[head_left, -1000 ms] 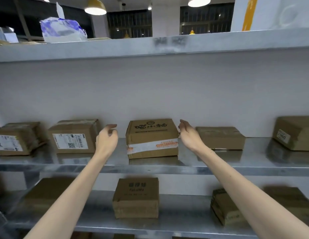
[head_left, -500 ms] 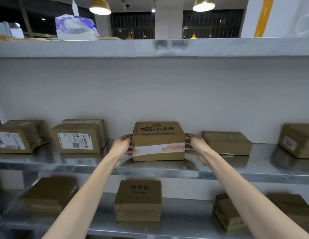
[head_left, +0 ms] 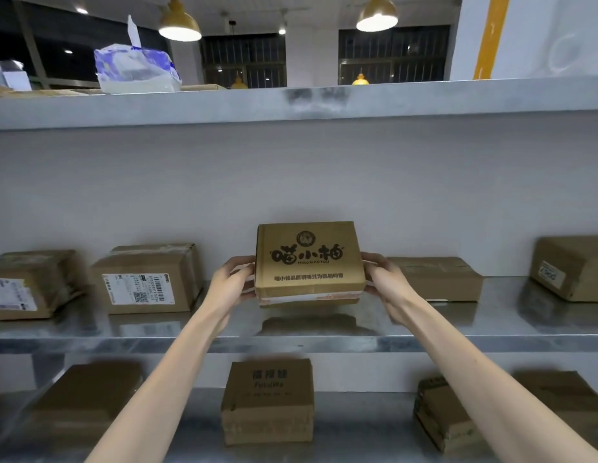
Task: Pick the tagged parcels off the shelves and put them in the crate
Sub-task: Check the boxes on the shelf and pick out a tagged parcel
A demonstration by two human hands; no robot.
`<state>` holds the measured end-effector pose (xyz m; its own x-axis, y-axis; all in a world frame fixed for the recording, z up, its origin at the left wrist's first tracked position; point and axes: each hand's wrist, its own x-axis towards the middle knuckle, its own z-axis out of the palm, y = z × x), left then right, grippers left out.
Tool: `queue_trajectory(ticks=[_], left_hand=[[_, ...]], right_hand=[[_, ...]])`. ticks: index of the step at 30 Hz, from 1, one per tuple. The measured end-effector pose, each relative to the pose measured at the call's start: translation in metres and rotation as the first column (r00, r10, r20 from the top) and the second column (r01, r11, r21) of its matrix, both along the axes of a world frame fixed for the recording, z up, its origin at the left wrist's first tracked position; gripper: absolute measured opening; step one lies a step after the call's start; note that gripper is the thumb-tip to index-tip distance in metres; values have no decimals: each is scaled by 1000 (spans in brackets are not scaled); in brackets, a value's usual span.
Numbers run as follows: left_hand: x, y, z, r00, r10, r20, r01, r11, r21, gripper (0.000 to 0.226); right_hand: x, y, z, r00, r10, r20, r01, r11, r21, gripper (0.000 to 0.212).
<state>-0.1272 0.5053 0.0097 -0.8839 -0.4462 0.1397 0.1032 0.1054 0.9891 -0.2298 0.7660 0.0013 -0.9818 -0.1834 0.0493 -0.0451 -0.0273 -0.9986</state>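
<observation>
Between the two hands, a printed cardboard parcel [head_left: 309,259] is clamped: the left hand [head_left: 231,286] presses its left side, the right hand [head_left: 384,281] its right, each grip closed on the box. It is tilted so the printed face looks toward the person, its lower edge clear of the middle shelf [head_left: 324,340], whose metal shows a dim reflection below. Just beside the right hand lies a flat brown box [head_left: 438,279]; left of the left hand stands a labelled box [head_left: 147,279]. On the shelf underneath sits a smaller printed carton [head_left: 267,401]. A plastic-wrapped bundle [head_left: 135,70] rests on top.
</observation>
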Motion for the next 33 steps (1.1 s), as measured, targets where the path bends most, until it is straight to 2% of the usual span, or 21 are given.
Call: queue_trajectory(ticks=[5,12,21,30,33], left_hand=[[-6,2,-2,999,35,-22,-35,999,5,24],[-10,4,-7,1000,13,6,-13,1000,-21,33],[-11,-4,0,1000,-2,-2,2,1000,-23,29],[-13,-7,8,999,-8,-38,9,999,32,21],[-13,-8,9,999,-4,-37,5,1000,21,22]], right_hand=[[5,-2,-1,999,-32,-43,30,999,-46,22],[6,-7,-5,995,-31,-95,31,1000,-7,29],[2,-10,5,991,-45,-128,43,999,-18,37],[-2,-11,7,986,-93,-139,75,989,-127,19],[-2,-12,5,987,-92,-130,73,987,-142,25]])
